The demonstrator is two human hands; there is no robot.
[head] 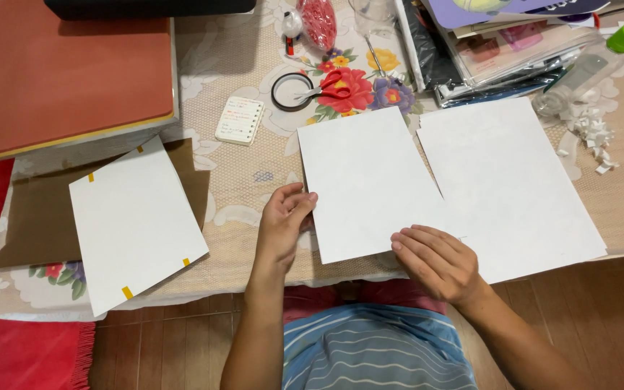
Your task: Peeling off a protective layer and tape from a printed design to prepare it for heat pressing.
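Two white paper sheets lie side by side on the cloth-covered table [240, 188]. The left sheet [366, 180] overlaps the edge of the right sheet [514, 180]. My left hand [283, 224] pinches the left sheet's left edge between thumb and fingers. My right hand [435, 260] rests flat, palm down, on the near edge where the two sheets meet. Both hands are at the table's front edge, above my striped shirt.
A third white sheet [135, 224] with yellow tape tabs lies on brown card [34, 217] at left. A large orange-red book [74, 72] sits back left. A small notepad [240, 120], tape roll [290, 92], red-handled scissors [330, 92], stacked folders [500, 50], a clear bottle [590, 68] and paper scraps [592, 133] crowd the back.
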